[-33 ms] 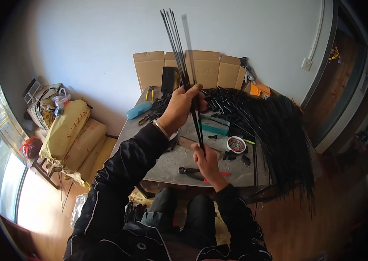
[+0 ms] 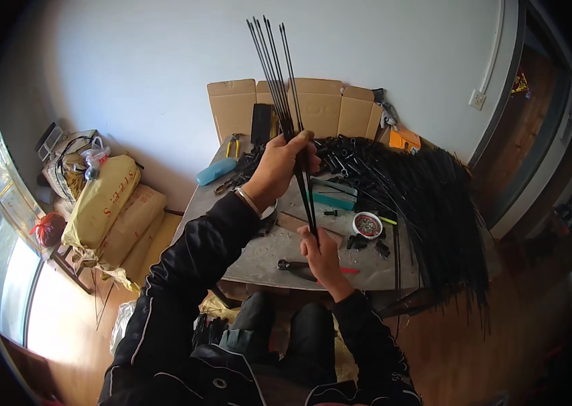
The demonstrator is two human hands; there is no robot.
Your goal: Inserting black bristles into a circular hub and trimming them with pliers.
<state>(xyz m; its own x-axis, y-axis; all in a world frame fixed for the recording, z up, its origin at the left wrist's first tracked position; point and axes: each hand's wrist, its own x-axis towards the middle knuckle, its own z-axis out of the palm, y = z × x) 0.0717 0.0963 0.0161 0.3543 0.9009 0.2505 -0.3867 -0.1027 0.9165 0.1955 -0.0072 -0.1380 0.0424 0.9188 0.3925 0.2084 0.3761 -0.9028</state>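
Note:
A bundle of thin black rods [image 2: 273, 74] stands nearly upright above the table, its upper ends fanned apart against the wall. My left hand [image 2: 279, 162] is closed round the bundle at about its middle. Lower down, my right hand [image 2: 322, 254] pinches the rods' bottom ends, where they come together; the fingers partly hide these ends. Below my right hand lies a pair of pincers [image 2: 294, 266] with red on the handle. A large heap of similar black rods [image 2: 438, 223] covers the table's right side and hangs over its front edge.
The grey table [image 2: 252, 260] also bears a white bowl of small metal pieces [image 2: 367, 225], a teal tray [image 2: 333, 196], a blue case [image 2: 216, 172] and yellow-handled pliers [image 2: 233, 145]. Folded cardboard [image 2: 232, 108] lines the back. Stacked sacks [image 2: 106, 210] stand at left.
The rods at the right of the fan, blurred before, now show sharply and stand slightly farther left at the top. Both hands stay in nearly the same place.

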